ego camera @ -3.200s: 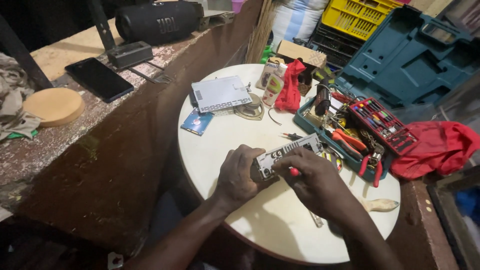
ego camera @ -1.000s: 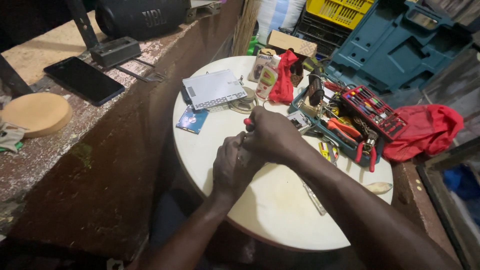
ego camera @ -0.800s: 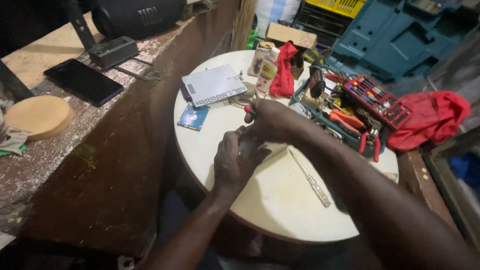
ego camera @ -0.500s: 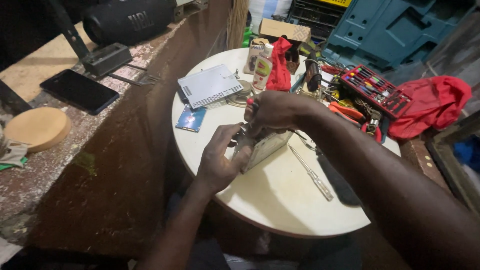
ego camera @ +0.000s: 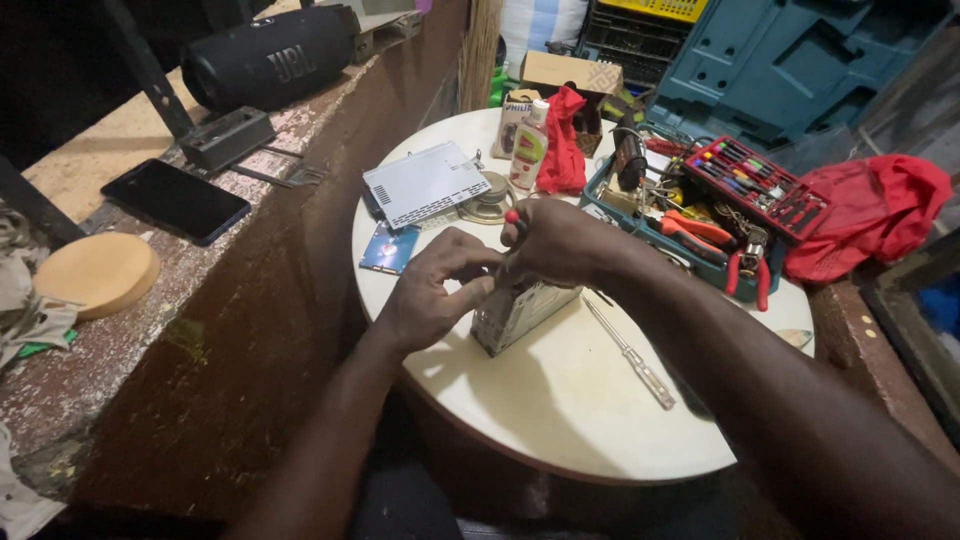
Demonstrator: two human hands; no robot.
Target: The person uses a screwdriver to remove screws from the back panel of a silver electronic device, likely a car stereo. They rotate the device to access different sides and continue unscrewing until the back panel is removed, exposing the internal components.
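Fingers of the right hand (ego camera: 560,240) pinch a red-tipped screwdriver (ego camera: 514,218) atop the grey metal unit (ego camera: 520,312) near the round table's (ego camera: 560,420) centre; the left hand (ego camera: 435,290) clasps its end. Judged mid-unscrewing; next calls for steady downward turning pressure.

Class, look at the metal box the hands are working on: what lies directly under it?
The metal box rests on the round white table. Whether anything lies between them cannot be seen, and both hands cover its top.
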